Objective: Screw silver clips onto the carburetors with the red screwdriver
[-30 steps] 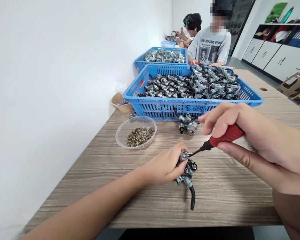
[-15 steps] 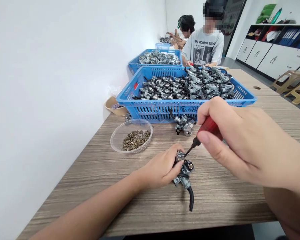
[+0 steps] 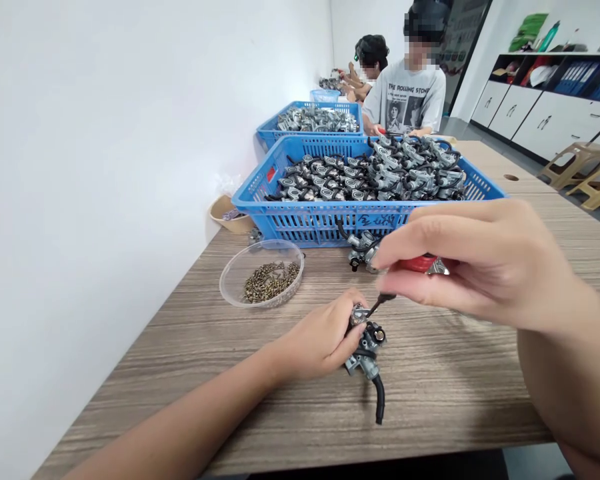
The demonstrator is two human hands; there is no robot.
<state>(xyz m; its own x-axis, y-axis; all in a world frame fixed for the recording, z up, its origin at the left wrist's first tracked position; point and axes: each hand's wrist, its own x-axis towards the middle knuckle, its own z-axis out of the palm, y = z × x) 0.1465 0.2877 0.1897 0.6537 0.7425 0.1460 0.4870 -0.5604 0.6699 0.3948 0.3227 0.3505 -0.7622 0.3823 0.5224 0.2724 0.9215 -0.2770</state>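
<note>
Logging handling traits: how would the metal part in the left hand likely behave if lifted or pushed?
The metal part looks rigid and probably heavy for its size, given its grey metallic body. Its curved black hose may flex. The uneven outline suggests rocking rather than rolling.

Bare forearms (image 3: 200,413), bare fingers (image 3: 445,233)

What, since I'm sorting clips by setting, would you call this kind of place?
Probably a small assembly or repair workroom: the near blue crate holds many similar metal parts, a clear bowl of small screws stands on the table, and the right hand grips a red-handled screwdriver.
</note>
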